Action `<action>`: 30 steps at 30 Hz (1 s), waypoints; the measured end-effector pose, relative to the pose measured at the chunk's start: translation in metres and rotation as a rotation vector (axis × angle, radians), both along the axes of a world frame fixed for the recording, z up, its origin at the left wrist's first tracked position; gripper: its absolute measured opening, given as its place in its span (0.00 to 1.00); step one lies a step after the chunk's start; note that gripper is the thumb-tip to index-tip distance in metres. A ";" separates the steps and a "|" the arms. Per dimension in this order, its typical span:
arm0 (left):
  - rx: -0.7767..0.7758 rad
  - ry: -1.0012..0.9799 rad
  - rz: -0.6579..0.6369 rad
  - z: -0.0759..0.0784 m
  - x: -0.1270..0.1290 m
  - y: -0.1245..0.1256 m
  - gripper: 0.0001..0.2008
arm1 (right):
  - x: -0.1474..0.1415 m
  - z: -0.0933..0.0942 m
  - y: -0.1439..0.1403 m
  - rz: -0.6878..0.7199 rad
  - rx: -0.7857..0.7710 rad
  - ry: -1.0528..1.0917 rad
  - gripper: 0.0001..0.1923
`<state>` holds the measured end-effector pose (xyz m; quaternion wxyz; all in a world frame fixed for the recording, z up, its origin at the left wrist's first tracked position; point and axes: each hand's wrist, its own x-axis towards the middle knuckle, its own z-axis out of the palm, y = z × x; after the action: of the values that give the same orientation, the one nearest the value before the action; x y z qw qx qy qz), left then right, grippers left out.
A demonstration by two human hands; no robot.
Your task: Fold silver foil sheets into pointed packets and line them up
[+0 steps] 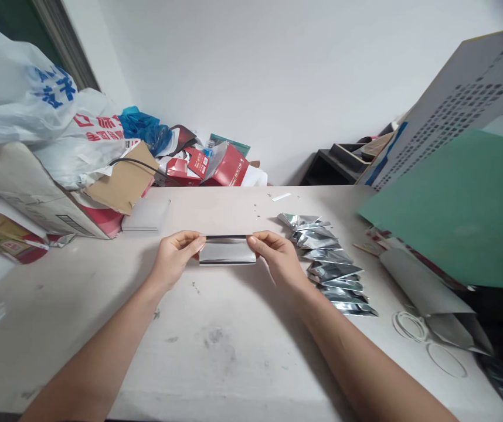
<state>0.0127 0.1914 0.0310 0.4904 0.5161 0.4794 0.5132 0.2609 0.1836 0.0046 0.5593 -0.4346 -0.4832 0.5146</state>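
Between my two hands is a small silver foil pouch (227, 253), pale on its face with a dark strip along its upper and lower edges. My left hand (176, 253) pinches its left end between thumb and fingers. At the other end my right hand (278, 252) grips the upper right corner the same way. The pouch is held just above the white table (181, 351). Right of my right hand lies an overlapping row of several shiny silver foil packets (333, 264), running toward me.
Boxes and plastic bags (97, 135) crowd the left side, with red boxes (227, 164) along the back. A flat white stack (146, 214) lies behind my left hand. On the right stand a green board (458, 205), a grey sleeve (422, 281) and white rings (410, 326).
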 end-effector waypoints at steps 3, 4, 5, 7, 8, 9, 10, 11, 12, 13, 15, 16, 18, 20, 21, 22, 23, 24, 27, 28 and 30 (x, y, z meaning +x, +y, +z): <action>-0.004 0.001 0.002 -0.001 -0.001 0.001 0.21 | 0.001 0.002 0.000 -0.004 -0.012 -0.004 0.20; -0.004 0.003 0.001 -0.001 -0.001 0.001 0.21 | 0.001 0.002 0.000 -0.005 -0.012 -0.008 0.19; -0.004 0.006 0.000 -0.001 -0.001 0.001 0.21 | 0.001 0.003 0.000 -0.006 -0.011 -0.013 0.19; 0.000 0.012 -0.002 -0.001 -0.001 0.000 0.21 | 0.001 0.004 -0.001 -0.012 -0.012 -0.025 0.20; 0.005 0.016 -0.004 -0.001 -0.002 0.000 0.21 | 0.001 0.004 -0.001 -0.016 -0.013 -0.029 0.20; 0.009 0.019 -0.007 -0.001 -0.002 0.000 0.21 | 0.001 0.004 -0.001 -0.019 -0.014 -0.033 0.20; 0.013 0.021 -0.009 -0.001 -0.002 -0.001 0.21 | 0.001 0.005 -0.001 -0.021 -0.015 -0.036 0.20; 0.015 0.023 -0.009 -0.001 -0.002 -0.001 0.21 | 0.001 0.005 -0.001 -0.023 -0.016 -0.038 0.21; 0.016 0.024 -0.008 -0.002 -0.002 0.000 0.21 | 0.001 0.006 -0.001 -0.024 -0.016 -0.038 0.21; 0.016 0.025 -0.007 -0.002 -0.002 0.000 0.20 | 0.001 0.006 -0.001 -0.025 -0.016 -0.039 0.22; 0.017 0.027 -0.007 -0.002 -0.003 0.000 0.20 | 0.001 0.007 -0.001 -0.027 -0.013 -0.047 0.22; 0.020 0.030 -0.009 -0.003 -0.003 0.000 0.20 | 0.001 0.007 -0.001 -0.028 -0.009 -0.053 0.23; 0.028 0.037 -0.013 -0.002 -0.003 0.000 0.19 | 0.001 0.007 -0.001 -0.028 -0.003 -0.063 0.23; 0.032 0.043 -0.017 -0.002 -0.004 0.000 0.19 | 0.001 0.007 -0.001 -0.024 -0.003 -0.065 0.24; 0.033 0.044 -0.019 -0.001 -0.004 -0.001 0.19 | 0.001 0.007 -0.001 -0.022 -0.003 -0.062 0.24; 0.034 0.044 -0.021 -0.001 -0.003 -0.001 0.19 | 0.001 0.007 -0.001 -0.022 -0.005 -0.059 0.23; 0.033 0.045 -0.023 0.000 -0.003 -0.001 0.19 | 0.001 0.007 -0.001 -0.023 -0.006 -0.057 0.23; 0.032 0.045 -0.025 0.000 -0.003 -0.002 0.19 | 0.001 0.007 -0.001 -0.023 -0.009 -0.055 0.23; 0.023 0.041 -0.023 0.001 -0.003 -0.002 0.19 | 0.001 0.008 -0.002 -0.024 -0.019 -0.042 0.24; 0.020 0.037 -0.021 0.001 -0.002 -0.002 0.19 | 0.001 0.008 -0.002 -0.025 -0.022 -0.037 0.24; 0.015 0.029 -0.016 0.000 -0.002 -0.001 0.19 | 0.001 0.007 -0.002 -0.032 -0.028 -0.033 0.24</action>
<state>0.0103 0.1900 0.0311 0.4837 0.5310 0.4785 0.5051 0.2621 0.1820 0.0118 0.5530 -0.4585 -0.4783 0.5051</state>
